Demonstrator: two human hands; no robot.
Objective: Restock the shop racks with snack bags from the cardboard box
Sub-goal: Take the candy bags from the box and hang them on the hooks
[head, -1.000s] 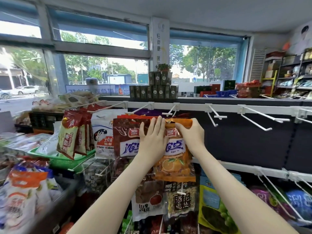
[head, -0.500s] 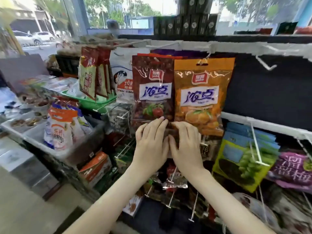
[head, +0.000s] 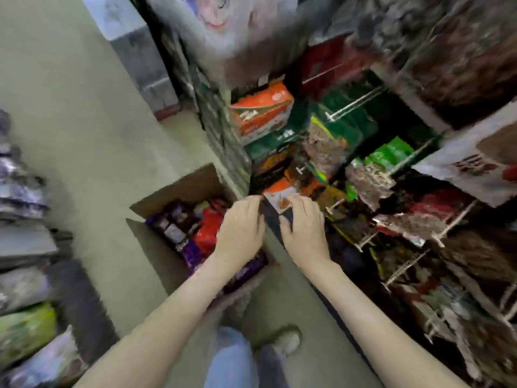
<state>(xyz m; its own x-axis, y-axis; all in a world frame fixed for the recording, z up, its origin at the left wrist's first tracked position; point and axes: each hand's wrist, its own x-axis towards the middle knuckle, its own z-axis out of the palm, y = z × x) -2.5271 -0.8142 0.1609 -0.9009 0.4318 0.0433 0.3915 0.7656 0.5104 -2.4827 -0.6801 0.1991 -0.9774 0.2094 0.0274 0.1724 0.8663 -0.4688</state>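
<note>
Head view, blurred: the cardboard box [head: 173, 187] of snack bags [head: 208, 233] is seen floor-level beneath the left hand [head: 240, 228], the right hand [head: 305, 229] just beside it; both are loosely bent, nothing gripped.

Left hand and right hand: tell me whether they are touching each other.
Apart. The head view shows a dark strip of background between the left hand and the right hand, with no fingers bridging it.

Motion blur is being spread over the whole view, most heavily over the racks [head: 353, 103] at right and top. The floor [head: 84, 135] is being lit softly and evenly, while the rack recesses are being left dim. Lines are being bowed toward the edges by wide-angle distortion.
</note>
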